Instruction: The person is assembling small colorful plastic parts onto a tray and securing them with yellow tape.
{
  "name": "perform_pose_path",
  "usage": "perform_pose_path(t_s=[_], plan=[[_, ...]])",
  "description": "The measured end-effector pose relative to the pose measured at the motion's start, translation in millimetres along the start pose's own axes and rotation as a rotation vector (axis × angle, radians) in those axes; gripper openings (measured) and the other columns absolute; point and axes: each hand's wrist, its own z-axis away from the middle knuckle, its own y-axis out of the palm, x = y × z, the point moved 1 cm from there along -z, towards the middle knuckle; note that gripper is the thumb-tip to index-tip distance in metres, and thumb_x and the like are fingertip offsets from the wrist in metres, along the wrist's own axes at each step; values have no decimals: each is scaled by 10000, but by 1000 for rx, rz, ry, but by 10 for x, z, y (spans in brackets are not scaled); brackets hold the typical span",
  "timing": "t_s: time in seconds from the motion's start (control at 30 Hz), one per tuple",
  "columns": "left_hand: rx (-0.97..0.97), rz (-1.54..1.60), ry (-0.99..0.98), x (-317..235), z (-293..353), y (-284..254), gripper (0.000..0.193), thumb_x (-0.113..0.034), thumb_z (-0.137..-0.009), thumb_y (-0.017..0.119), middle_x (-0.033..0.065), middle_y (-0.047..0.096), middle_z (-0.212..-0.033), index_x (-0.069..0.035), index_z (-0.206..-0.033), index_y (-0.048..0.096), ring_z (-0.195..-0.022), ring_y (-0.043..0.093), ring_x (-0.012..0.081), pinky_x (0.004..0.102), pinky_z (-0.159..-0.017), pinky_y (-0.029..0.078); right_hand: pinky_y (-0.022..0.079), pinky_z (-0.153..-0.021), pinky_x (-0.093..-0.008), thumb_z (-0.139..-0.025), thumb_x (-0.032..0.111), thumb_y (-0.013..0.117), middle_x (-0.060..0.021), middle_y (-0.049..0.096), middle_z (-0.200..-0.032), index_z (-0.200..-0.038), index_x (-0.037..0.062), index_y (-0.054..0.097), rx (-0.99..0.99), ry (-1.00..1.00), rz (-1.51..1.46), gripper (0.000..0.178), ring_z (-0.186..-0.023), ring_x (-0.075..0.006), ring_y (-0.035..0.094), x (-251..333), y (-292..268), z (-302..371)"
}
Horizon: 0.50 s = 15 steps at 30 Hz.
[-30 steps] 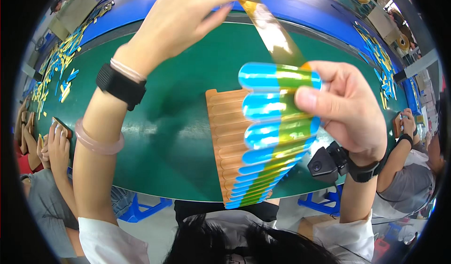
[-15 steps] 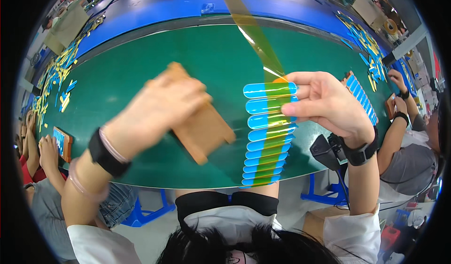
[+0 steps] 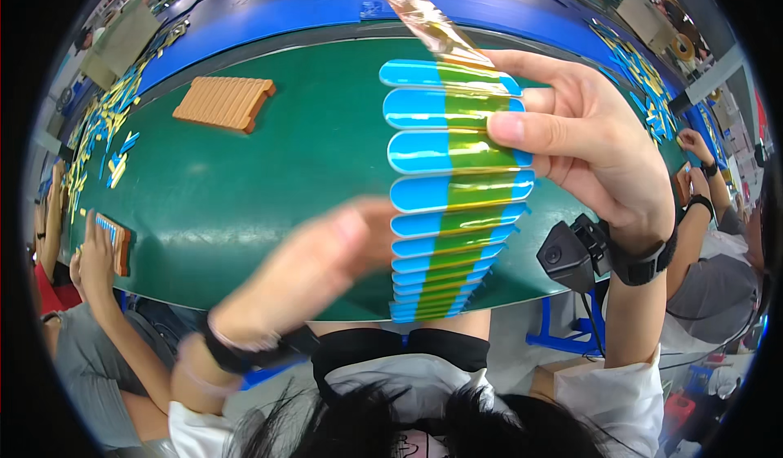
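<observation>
My right hand (image 3: 599, 136) pinches the upper end of a hanging row of blue round-ended strips (image 3: 416, 150), its thumb in front and its fingers behind. Amber see-through tape (image 3: 477, 154) runs down across the strips and joins them. From the top strip, a free length of tape (image 3: 424, 19) stretches up and away beyond the table. My left hand (image 3: 314, 266) is smeared by motion beside the row's lower half; its fingertips pass behind the strips or out of sight. A brown grooved block (image 3: 218, 101) lies by itself on the green table's far left.
Loose blue and yellow strips lie heaped at the left (image 3: 110, 128) and right (image 3: 644, 91) of the green table (image 3: 326, 148). Co-workers' hands are at work at the left (image 3: 94, 254) and right (image 3: 695, 172) edges. A small black camera (image 3: 563, 254) is on my right wrist.
My left hand has let go of the brown block, now at the far left, and has moved down and right toward the strips. My right hand has raised the row.
</observation>
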Motion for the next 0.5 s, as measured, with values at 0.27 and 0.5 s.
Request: perform_pose_path(t_s=[0.27,0.5], plan=[[-201,527,-93,553,636,241,452,-277,-938,313,125,442,-1234,53,-1246,346,-1123,439,213,372,-968,323,457,-733,-265,-813,134,584,-107,552,-1008,-1082,-32,463,-300,-9,561,338,-869,-165,555,-583,287,456],[-245,491,-65,737,788,306,329,-123,-908,428,83,504,-1153,11,-1208,423,-1025,500,143,302,-871,424,450,-631,-241,-766,19,615,-95,563,-841,-883,-32,556,-82,190,330,140,-716,-135,539,-1091,713,904]])
